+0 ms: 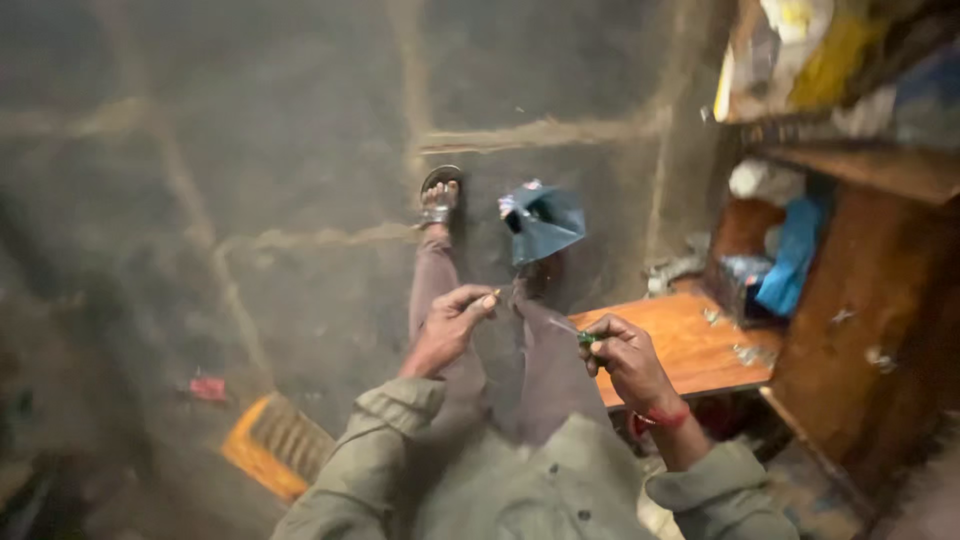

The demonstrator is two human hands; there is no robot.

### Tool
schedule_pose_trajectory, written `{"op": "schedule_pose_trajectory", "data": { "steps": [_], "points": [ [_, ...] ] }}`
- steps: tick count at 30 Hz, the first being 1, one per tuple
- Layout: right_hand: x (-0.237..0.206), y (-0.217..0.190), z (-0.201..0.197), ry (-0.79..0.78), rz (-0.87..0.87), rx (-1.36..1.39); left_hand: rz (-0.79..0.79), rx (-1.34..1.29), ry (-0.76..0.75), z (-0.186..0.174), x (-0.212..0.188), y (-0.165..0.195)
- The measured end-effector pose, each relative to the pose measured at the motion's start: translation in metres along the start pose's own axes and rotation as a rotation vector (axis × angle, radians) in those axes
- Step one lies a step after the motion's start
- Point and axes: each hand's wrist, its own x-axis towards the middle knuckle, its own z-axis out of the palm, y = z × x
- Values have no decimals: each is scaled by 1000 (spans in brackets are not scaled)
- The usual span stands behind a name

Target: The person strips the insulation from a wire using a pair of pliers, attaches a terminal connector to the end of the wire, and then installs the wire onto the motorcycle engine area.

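Note:
I am seated, looking down at my legs over a dark stone floor. My left hand (pixel 448 325) pinches a small thin object between thumb and fingertips just above my knee; what it is cannot be made out. My right hand (pixel 622 355) grips a small green-handled tool (pixel 578 334) whose thin metal tip points left toward the other hand. The two hands are a short gap apart. A red band circles my right wrist. A blue-grey crumpled bag (pixel 545 222) lies on the floor beyond my knees, near my sandalled foot (pixel 439 198).
A low wooden shelf (pixel 690 340) juts out at my right, with scraps on it. Behind it stands a wooden cabinet (pixel 860 300) stuffed with blue cloth and bags. An orange slatted crate (pixel 268 445) sits at my lower left, a small red scrap (pixel 207 388) beside it.

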Motion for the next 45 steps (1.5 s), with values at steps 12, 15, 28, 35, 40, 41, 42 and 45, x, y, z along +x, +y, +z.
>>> {"op": "schedule_pose_trajectory", "data": {
  "steps": [12,15,28,35,40,41,42,45],
  "points": [
    [-179,-129,186,-449,-230,-637,205,-516,238,37,-301,188],
    [-194,-109,240,-547,-305,-882,368,-522,377,15,-353,170],
    [-299,126,506,-1207,-733,-1471,622,-236,1038,-96,-649,66],
    [-340,212,586,-1499,-773,-1517,867,-247,1249,-118,-724,9],
    [-359,264,636,-1611,-720,-1632,976,-319,1347,-127,-761,-22],
    [-362,272,649,-1673,-710,-1614,979,-320,1366,-133,-768,-25],
    [-364,282,663,-1712,-696,-1624,943,-362,1357,-141,-776,-28],
    [-369,311,702,-1753,-623,-1725,857,-431,1351,-166,-801,-36]
  ]
}}
